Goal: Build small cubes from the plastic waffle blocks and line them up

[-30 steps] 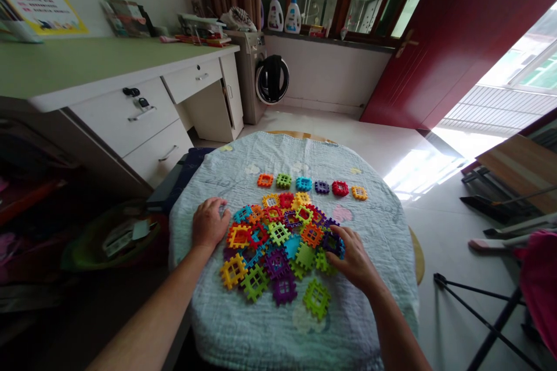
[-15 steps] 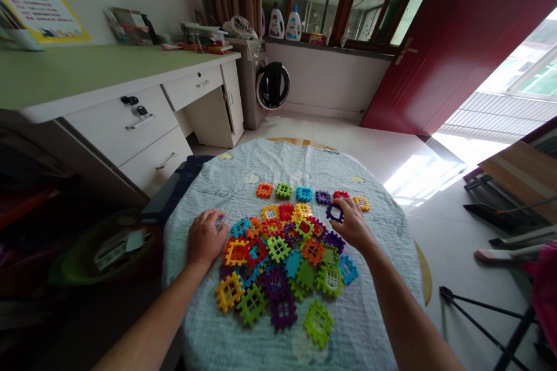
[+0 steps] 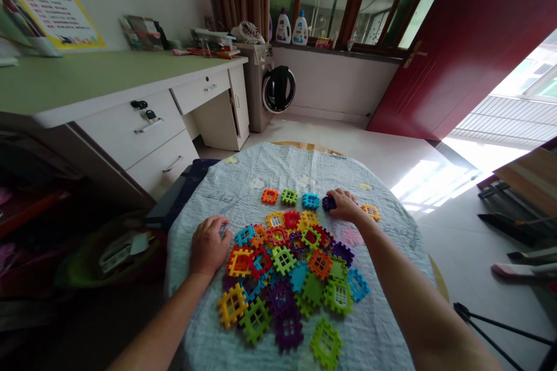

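My left hand (image 3: 210,244) rests on the cloth at the left of the heap, thumb apart from the slightly bent fingers, holding nothing. My right hand (image 3: 344,205) is at the back row with its fingers closed on a purple square building block (image 3: 329,203); it hides part of the row. In that row lie an orange block (image 3: 270,196), a green block (image 3: 289,197), a blue block (image 3: 310,200) and a yellow block (image 3: 371,212). Between my hands, toothed window-like blocks in several colours form a heap (image 3: 284,259).
A pale blue cloth (image 3: 195,200) covers the round table. One green block (image 3: 326,344) lies near the front, apart from the heap. Beyond stand a desk (image 3: 130,78), a washing machine (image 3: 257,87) and a red door (image 3: 439,58). Black tripod legs (image 3: 500,327) are at the right.
My right hand has moved away from me with the purple block, from beside the heap to the purple spot in the row. My left hand stays in place. The view has shifted slightly.
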`<state>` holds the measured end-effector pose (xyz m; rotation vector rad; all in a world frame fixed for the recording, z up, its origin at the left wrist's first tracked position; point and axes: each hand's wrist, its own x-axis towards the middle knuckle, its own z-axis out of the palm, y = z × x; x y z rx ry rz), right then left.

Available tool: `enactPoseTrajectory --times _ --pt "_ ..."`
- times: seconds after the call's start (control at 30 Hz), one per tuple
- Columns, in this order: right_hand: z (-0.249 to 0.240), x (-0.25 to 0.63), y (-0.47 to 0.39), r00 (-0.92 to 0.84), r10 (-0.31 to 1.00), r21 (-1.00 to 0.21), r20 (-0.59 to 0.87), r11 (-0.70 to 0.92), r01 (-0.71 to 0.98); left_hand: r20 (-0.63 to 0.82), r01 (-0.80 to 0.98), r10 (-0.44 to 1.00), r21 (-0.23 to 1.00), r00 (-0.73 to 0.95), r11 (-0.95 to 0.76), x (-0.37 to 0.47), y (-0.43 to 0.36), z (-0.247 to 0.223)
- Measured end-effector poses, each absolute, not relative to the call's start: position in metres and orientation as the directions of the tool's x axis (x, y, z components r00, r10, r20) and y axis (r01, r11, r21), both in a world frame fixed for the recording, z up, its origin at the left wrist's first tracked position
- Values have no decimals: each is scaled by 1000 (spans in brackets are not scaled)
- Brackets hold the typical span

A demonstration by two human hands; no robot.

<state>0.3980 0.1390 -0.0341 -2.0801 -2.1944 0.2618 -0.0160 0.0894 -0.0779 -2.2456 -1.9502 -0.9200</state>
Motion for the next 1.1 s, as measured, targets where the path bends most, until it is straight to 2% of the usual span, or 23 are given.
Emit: enactPoseTrajectory --times 0.53,0.83,0.9,1.03,1.1 --pt "-27 399 146 -39 986 -142 -163 16 990 440 921 897 333 37 -202 -16 89 -79" --pt "-15 395 134 -21 995 -186 -100 2 983 439 924 898 324 44 -204 -16 89 -79" --pt "-8 394 119 -19 1000 -239 -25 12 971 439 924 897 322 45 -204 -17 89 -80" --pt "-8 393 70 -56 980 -466 192 141 873 443 924 895 319 51 -211 -18 91 -81" --pt "-17 393 42 -10 972 -563 234 144 814 445 923 894 318 53 -214 -18 91 -82"
